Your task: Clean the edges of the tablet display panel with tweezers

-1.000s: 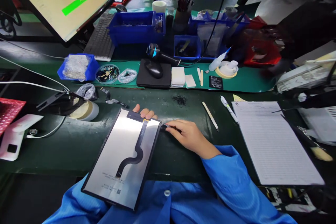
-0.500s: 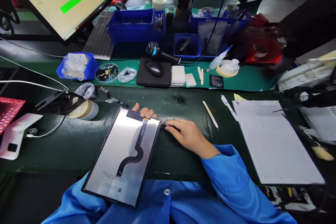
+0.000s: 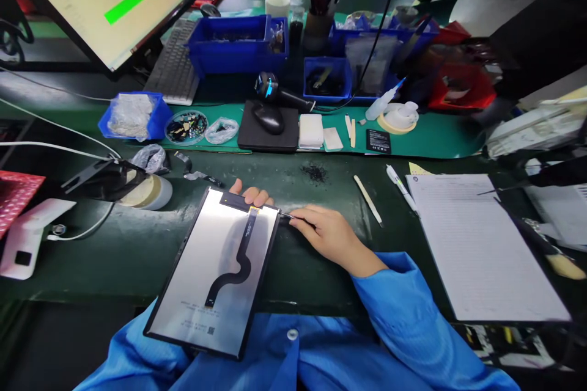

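Observation:
A tablet-sized LCD screen panel (image 3: 192, 275) is held tilted, with its silvery back up and its lower end near my blue coat. A black flex cable (image 3: 244, 263) snakes down that back. My left hand (image 3: 257, 195) grips the panel's far edge, its fingertips showing over the top and the rest hidden behind. From the right, my right hand (image 3: 328, 232) pinches a pair of thin tweezers (image 3: 286, 215), whose tip meets the panel's upper right corner. My fingers cover most of the tweezers.
Black scraps (image 3: 314, 173) lie beyond my hands. To the right are a cream stick (image 3: 367, 200), a white pen (image 3: 401, 189) and a lined paper sheet (image 3: 481, 250). A tape roll (image 3: 158, 192) stands left. Farther back are a mouse (image 3: 268, 118), a barcode scanner (image 3: 284, 95) and blue bins (image 3: 229, 52).
The panel has tilted very slightly, and the reflection on its back has shifted. Both hands keep their grips, with the tweezers still at the same corner.

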`<state>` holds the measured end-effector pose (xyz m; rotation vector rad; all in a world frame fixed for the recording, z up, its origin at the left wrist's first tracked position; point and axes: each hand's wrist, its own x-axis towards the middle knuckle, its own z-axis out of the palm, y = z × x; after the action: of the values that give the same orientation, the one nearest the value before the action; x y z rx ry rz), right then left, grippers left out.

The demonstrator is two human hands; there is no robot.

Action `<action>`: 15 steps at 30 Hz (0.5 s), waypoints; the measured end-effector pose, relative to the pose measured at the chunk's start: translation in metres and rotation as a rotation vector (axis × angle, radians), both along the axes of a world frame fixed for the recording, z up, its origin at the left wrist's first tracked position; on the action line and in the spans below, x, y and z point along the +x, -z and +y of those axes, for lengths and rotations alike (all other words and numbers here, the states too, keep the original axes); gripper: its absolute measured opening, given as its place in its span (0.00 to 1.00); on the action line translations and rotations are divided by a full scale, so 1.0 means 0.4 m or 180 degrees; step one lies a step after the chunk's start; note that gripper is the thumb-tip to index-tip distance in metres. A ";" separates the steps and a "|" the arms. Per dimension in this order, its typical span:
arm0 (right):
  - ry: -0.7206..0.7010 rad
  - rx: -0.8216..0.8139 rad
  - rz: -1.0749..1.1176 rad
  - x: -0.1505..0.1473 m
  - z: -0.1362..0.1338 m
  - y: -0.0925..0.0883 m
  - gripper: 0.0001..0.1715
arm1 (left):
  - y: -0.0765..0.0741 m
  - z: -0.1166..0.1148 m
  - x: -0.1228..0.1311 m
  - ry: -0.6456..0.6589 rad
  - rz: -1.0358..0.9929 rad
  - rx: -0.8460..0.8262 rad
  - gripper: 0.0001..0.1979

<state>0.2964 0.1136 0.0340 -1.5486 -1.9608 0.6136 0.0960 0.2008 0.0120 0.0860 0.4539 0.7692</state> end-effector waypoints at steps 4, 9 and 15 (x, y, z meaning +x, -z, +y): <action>0.0034 -0.0138 0.0209 -0.007 -0.004 -0.003 0.12 | 0.016 0.008 0.003 0.0133 -0.0836 0.0126 0.23; 0.0056 0.0034 0.0276 -0.013 -0.007 0.002 0.09 | 0.008 0.005 0.003 0.0143 -0.0949 0.0188 0.23; 0.0008 0.0069 -0.0059 -0.003 -0.001 0.007 0.14 | -0.028 -0.005 0.009 0.0008 -0.0494 0.0230 0.26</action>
<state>0.2951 0.1132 0.0313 -1.5487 -1.9723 0.5770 0.0994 0.1987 0.0234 0.0935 0.2786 0.7835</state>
